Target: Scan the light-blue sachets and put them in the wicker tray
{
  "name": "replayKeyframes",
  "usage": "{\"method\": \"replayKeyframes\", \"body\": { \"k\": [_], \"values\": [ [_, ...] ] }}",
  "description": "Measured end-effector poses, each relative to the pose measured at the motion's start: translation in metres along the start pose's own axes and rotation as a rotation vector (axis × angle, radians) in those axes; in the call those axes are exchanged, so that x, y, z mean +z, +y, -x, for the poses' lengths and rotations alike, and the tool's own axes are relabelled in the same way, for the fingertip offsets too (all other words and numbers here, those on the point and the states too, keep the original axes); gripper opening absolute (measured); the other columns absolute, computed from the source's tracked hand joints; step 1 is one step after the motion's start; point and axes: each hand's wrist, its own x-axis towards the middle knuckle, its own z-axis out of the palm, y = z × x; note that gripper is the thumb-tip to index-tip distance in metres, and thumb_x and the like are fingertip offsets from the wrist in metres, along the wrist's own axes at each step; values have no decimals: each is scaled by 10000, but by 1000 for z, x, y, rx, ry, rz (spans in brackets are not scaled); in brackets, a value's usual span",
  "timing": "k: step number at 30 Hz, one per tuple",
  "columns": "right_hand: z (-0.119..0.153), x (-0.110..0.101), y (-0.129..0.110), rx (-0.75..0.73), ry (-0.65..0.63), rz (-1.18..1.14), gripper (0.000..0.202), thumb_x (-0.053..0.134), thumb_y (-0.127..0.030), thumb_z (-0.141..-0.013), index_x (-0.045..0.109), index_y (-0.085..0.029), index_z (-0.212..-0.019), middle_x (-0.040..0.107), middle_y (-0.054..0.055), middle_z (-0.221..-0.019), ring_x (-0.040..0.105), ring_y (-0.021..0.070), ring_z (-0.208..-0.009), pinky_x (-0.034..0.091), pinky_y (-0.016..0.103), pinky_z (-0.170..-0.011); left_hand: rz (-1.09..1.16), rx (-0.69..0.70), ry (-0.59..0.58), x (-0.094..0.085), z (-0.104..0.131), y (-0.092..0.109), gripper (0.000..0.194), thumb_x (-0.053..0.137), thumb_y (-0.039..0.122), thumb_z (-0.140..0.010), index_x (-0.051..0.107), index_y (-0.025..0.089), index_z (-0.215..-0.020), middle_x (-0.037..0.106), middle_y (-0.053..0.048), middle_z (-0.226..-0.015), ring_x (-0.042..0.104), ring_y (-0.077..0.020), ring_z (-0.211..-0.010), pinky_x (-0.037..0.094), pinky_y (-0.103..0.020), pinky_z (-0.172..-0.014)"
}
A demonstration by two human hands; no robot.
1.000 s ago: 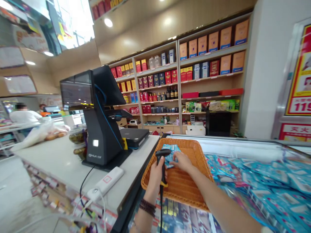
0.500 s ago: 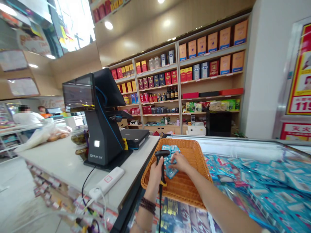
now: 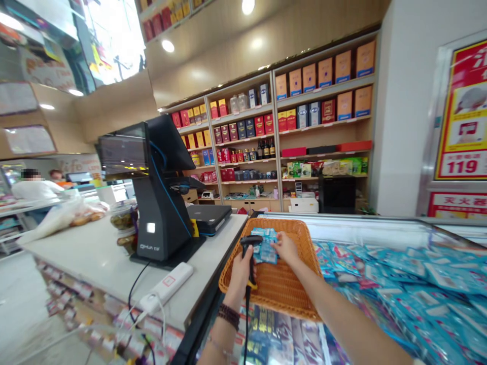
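Observation:
My left hand (image 3: 241,267) is closed around the handle of a black barcode scanner (image 3: 251,240), whose cord hangs down past my wrist. The scanner head is level with several small blue packets (image 3: 265,244) at the left side of an orange wicker basket (image 3: 294,284). My right hand (image 3: 286,248) pinches the edge of one blue packet at the right of that group; its fingertips are partly hidden. Both hands are over the basket, which rests on the glass-sided freezer.
A black checkout terminal (image 3: 160,203) and a white power strip (image 3: 167,286) stand on the white counter (image 3: 91,253) to the left. Blue packages (image 3: 429,284) fill the freezer on the right. Shelves of boxes (image 3: 243,126) line the back wall. A person (image 3: 34,187) is far left.
My right hand has shifted slightly right and up, and the blue packets under it now lie spread flatter. The scanner stays in my left hand. The view has turned slightly right.

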Motion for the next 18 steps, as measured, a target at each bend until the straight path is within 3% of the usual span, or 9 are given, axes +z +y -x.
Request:
{"method": "replayKeyframes", "body": {
  "k": [5,11,15,18],
  "values": [
    [6,-68,5,-2,87,-137,168,645,-180,-891,712,-231,-1036,766,20,-729,791,241,-702,627,350,-712,-36,48,-95,8,10,11,675,760,839,-660,561,194,-688,524,24,-510,475,-95,-410,380,-205,-382],
    [27,-148,3,-57,159,-288,120,732,-229,-862,751,-205,-977,778,30,-737,794,232,-734,673,353,-716,18,134,-352,52,52,30,623,789,784,-695,580,199,-742,538,42,-565,467,-84,-386,355,-213,-363],
    [39,-183,3,-60,208,-300,171,806,-245,-801,744,-190,-951,706,-12,-636,738,188,-609,652,309,-622,23,187,-437,74,75,38,587,791,744,-718,595,194,-776,554,40,-596,447,-77,-373,340,-219,-345],
    [48,-197,4,-51,221,-292,181,801,-238,-795,734,-190,-957,677,-33,-611,709,167,-567,635,285,-606,18,194,-459,82,85,40,574,791,732,-726,587,198,-773,556,36,-588,440,-81,-368,329,-225,-345]
  ]
}}
